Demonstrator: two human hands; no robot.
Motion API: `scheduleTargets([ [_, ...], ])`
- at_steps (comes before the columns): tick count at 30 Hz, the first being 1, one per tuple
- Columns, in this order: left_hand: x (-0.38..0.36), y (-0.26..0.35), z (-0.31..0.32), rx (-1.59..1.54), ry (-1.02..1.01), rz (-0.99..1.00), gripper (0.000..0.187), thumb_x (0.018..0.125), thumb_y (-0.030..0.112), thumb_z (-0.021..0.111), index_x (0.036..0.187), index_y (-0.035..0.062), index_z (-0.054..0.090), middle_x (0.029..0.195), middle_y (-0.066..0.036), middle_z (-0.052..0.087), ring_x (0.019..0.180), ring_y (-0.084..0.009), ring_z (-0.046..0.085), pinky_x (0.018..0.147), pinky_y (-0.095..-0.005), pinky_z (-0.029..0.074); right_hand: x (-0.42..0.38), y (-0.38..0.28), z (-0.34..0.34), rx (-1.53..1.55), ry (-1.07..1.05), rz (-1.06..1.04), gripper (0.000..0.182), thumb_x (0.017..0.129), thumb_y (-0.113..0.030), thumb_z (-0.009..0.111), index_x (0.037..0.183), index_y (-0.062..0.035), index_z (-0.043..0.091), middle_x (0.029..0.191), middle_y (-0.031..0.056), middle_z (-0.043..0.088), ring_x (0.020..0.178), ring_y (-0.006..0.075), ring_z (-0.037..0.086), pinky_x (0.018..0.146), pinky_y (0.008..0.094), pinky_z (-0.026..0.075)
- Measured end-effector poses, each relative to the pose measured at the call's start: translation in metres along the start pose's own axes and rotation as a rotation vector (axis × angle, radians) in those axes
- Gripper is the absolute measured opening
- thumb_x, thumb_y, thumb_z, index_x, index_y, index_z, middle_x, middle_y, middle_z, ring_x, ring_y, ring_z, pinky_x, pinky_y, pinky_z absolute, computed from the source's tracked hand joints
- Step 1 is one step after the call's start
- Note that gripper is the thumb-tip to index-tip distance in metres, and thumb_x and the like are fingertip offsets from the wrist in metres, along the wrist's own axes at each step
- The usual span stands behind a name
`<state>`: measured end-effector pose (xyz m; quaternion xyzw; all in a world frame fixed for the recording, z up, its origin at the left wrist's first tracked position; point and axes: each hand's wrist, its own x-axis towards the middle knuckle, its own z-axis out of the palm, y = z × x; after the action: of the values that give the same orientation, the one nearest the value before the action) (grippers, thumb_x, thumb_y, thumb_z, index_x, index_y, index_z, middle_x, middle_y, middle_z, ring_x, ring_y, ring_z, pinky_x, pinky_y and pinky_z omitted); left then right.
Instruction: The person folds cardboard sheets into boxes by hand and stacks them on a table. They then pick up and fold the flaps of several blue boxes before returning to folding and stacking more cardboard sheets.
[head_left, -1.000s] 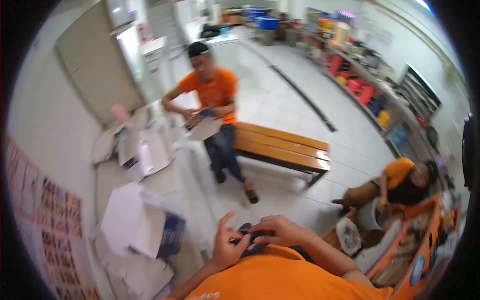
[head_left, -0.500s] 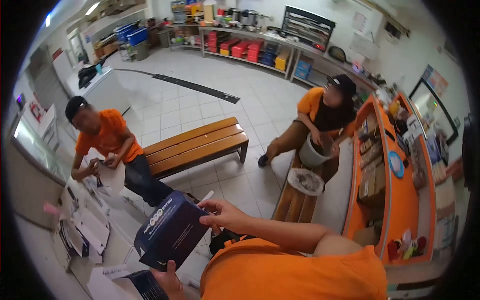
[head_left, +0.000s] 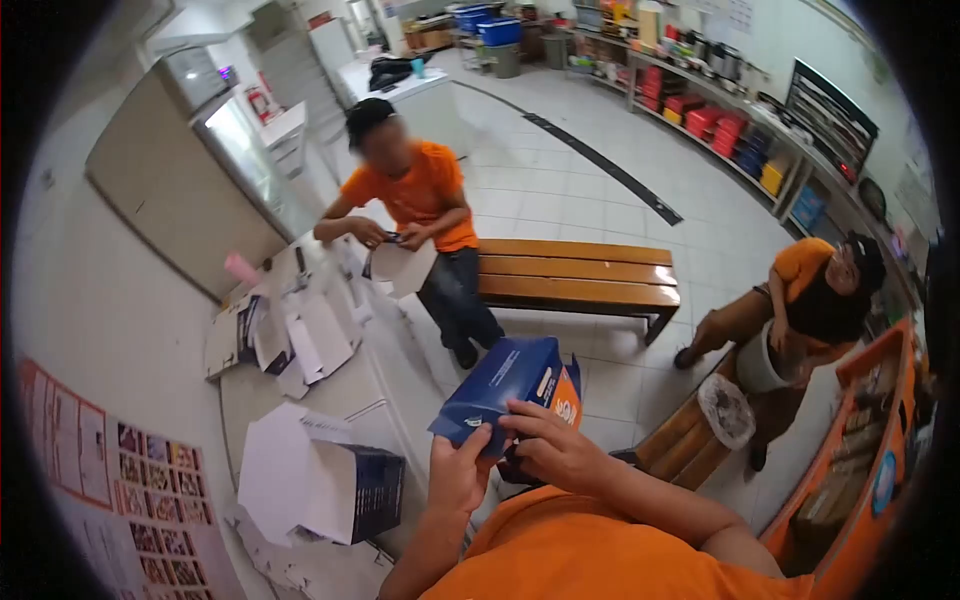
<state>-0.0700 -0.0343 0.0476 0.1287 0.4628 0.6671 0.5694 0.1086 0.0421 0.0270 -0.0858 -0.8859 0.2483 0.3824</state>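
In front of my chest is a dark blue cardboard box [head_left: 500, 380] with white print and an orange printed end. My left hand [head_left: 462, 472] grips its near left corner, thumb pressed on the printed face. My right hand [head_left: 555, 448] has its fingers bent against the near side of the box, close to the left hand's thumb. What lies under the fingers is partly hidden. To the left, an open carton [head_left: 375, 490] with raised white flaps and a dark blue side stands on the white table [head_left: 370, 400].
Flattened cartons [head_left: 315, 335] and a pink cup [head_left: 240, 268] lie farther along the table. A co-worker [head_left: 410, 190] sits there handling white card. Another co-worker [head_left: 815, 290] holds a grey bucket [head_left: 765, 360] beside a plastic-covered tub [head_left: 725, 410]. A wooden bench [head_left: 575, 280] stands ahead.
The view has swung left. The box has been turned, so a different face and its orange end show. My right hand has shifted from the far edge to beside my left.
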Motion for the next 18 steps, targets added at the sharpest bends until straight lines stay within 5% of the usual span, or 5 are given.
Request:
scheduleTargets([
  [5, -0.003, 0.016, 0.003, -0.052, -0.049, 0.009, 0.023, 0.098, 0.011, 0.070, 0.118, 0.0022, 0.063, 0.105, -0.009, 0.072, 0.094, -0.0203, 0.071, 0.080, -0.0338, 0.060, 0.011, -0.008, 0.005, 0.378, 0.217, 0.190, 0.032, 0.085, -0.003, 0.078, 0.108, -0.0040, 0.056, 0.138, 0.0224, 0.060, 0.138, 0.0429, 0.051, 0.111, 0.0498, 0.044],
  [7, -0.012, 0.025, 0.025, 0.917, 0.423, -0.089, 0.027, 0.096, 0.023, 0.075, 0.112, 0.0021, 0.067, 0.105, -0.007, 0.073, 0.093, -0.0181, 0.069, 0.086, -0.0315, 0.054, 0.015, -0.011, 0.017, 0.433, 0.331, 0.235, 0.022, 0.092, -0.006, 0.074, 0.107, -0.0040, 0.058, 0.131, 0.0200, 0.065, 0.132, 0.0374, 0.058, 0.106, 0.0453, 0.049],
  [8, -0.002, 0.002, 0.009, 0.588, 0.242, 0.385, 0.035, 0.094, 0.029, 0.078, 0.111, 0.0006, 0.068, 0.105, -0.007, 0.073, 0.093, -0.0177, 0.067, 0.089, -0.0302, 0.050, 0.018, -0.016, 0.022, 0.612, 0.476, 0.391, 0.017, 0.095, -0.007, 0.071, 0.107, -0.0030, 0.059, 0.129, 0.0182, 0.067, 0.126, 0.0316, 0.061, 0.105, 0.0430, 0.050],
  [13, 0.011, -0.020, -0.016, 0.233, 0.102, 0.438, 0.038, 0.094, 0.032, 0.077, 0.113, 0.0003, 0.067, 0.106, -0.006, 0.072, 0.099, -0.0175, 0.065, 0.092, -0.0318, 0.050, 0.033, -0.007, 0.005, 1.185, 0.796, 0.918, 0.013, 0.106, -0.019, 0.061, 0.108, -0.0065, 0.062, 0.114, 0.0097, 0.072, 0.101, 0.0179, 0.067, 0.096, 0.0330, 0.052],
  [18, 0.014, -0.034, -0.025, 0.471, 0.128, 0.632, 0.048, 0.099, 0.046, 0.067, 0.105, -0.0012, 0.069, 0.100, -0.005, 0.071, 0.098, -0.0150, 0.064, 0.092, -0.0317, 0.049, 0.044, -0.001, 0.012, 0.980, 0.736, 0.591, 0.021, 0.093, -0.025, 0.076, 0.102, -0.0081, 0.067, 0.111, 0.0098, 0.073, 0.107, 0.0253, 0.069, 0.090, 0.0355, 0.057],
])
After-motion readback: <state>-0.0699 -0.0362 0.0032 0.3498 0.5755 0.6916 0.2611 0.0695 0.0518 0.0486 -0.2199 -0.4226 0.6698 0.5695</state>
